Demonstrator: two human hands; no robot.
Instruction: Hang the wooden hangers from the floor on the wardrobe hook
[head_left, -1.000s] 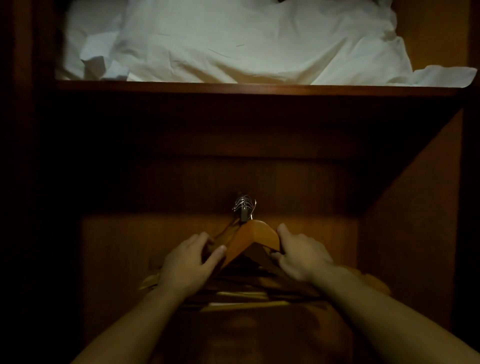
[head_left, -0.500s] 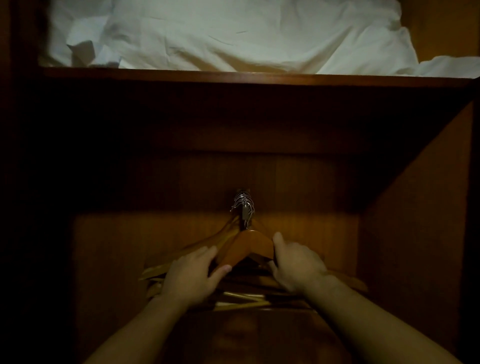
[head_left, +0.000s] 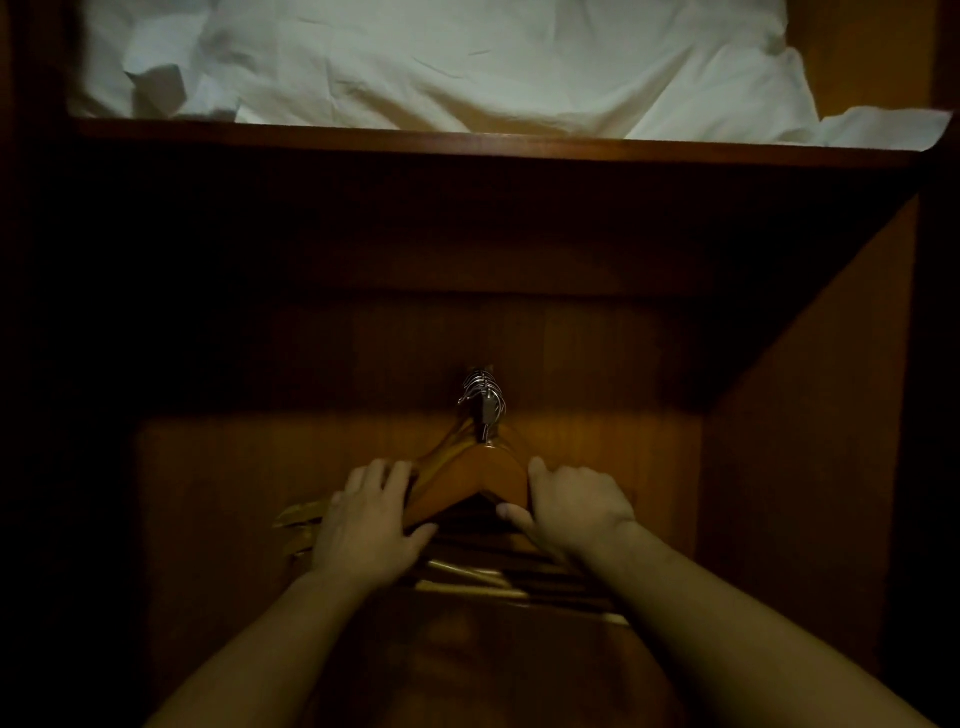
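Several wooden hangers (head_left: 475, 480) hang bunched together inside a dim wardrobe, their metal hooks (head_left: 483, 397) stacked on the wardrobe hook at the back panel. My left hand (head_left: 366, 525) grips the left arm of the front hanger, thumb underneath. On the right arm of that hanger sits my right hand (head_left: 569, 506), fingers wrapped around it. Lower bars of the hangers (head_left: 467, 579) show between my forearms. The wardrobe hook itself is hidden behind the metal hooks.
A wooden shelf (head_left: 467, 143) runs across above, holding crumpled white bedding (head_left: 441, 62). The wardrobe's right side wall (head_left: 810, 441) stands close by. The left side lies in deep shadow.
Both hands have slid lower and closer along the front hanger's arms. The view has tilted slightly, so the shelf and hooks sit a little differently in frame.
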